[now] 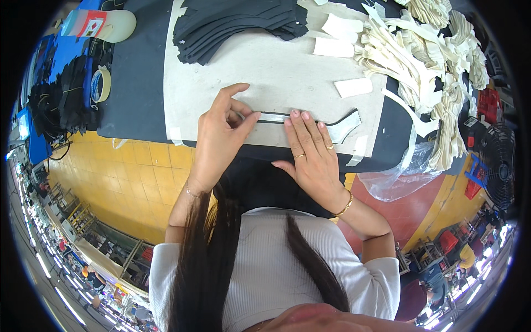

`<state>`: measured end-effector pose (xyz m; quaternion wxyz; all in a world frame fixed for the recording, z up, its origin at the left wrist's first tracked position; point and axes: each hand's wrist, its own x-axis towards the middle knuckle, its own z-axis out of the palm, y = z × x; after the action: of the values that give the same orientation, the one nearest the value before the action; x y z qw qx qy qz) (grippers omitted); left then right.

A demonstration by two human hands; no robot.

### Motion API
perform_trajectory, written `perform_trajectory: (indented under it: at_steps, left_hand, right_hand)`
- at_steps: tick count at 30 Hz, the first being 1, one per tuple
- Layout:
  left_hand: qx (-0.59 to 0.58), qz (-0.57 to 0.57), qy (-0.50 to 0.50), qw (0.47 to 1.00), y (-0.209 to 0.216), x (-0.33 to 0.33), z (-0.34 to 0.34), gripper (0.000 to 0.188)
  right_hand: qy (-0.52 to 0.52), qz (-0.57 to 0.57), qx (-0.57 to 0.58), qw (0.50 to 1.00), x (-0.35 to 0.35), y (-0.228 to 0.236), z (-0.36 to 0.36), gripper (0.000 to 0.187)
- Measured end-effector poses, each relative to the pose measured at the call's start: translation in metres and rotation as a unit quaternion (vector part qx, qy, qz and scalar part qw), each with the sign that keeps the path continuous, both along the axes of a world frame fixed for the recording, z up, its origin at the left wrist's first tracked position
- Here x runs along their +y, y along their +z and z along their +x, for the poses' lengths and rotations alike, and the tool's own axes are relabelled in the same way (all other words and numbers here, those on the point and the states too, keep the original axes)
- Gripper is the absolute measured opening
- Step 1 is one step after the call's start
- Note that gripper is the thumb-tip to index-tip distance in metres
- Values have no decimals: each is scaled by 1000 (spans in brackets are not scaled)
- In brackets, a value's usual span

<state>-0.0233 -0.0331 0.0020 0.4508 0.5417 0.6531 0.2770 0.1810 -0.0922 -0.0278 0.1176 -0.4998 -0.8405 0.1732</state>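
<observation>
A narrow curved strip (345, 127), whitish with a black edge and flared at its right end, lies near the front of the light grey board (265, 77). My left hand (220, 131) has its thumb and curled fingers closed at the strip's left end, the index finger raised. That end is hidden behind the fingers. Across the middle of the strip my right hand (313, 145) lies flat, fingers stretched out together and thumb apart, pressing on it from above. Behind both hands, a fanned stack of black cut pieces (238, 25) lies at the board's far edge.
Loose cream pieces (354, 87) and bundled cream strips (401, 55) cover the right side. A bottle (108, 25) lies far left, above a tape roll (101, 84) and dark bundles (65, 102). A plastic bag (398, 171) hangs off the right front edge, near a fan (498, 157).
</observation>
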Motion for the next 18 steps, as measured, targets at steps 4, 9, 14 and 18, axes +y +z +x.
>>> perform_trajectory:
  at_steps: [4, 9, 14, 18]
  left_hand:
    - [17, 1, 2, 1000, 0, 0, 1, 49]
    - [29, 15, -3, 999, -1, -2, 2, 49]
    - [84, 63, -22, 994, -6, -4, 2, 48]
    - [147, 41, 7, 988, -6, 0, -11, 44]
  right_hand:
    - [-1, 11, 3, 1000, -1, -1, 1, 90]
    - [-3, 11, 9, 1000, -1, -1, 0, 91]
    - [1, 16, -3, 1000, 0, -2, 0, 90]
    - [1, 15, -4, 1000, 0, -2, 0, 90]
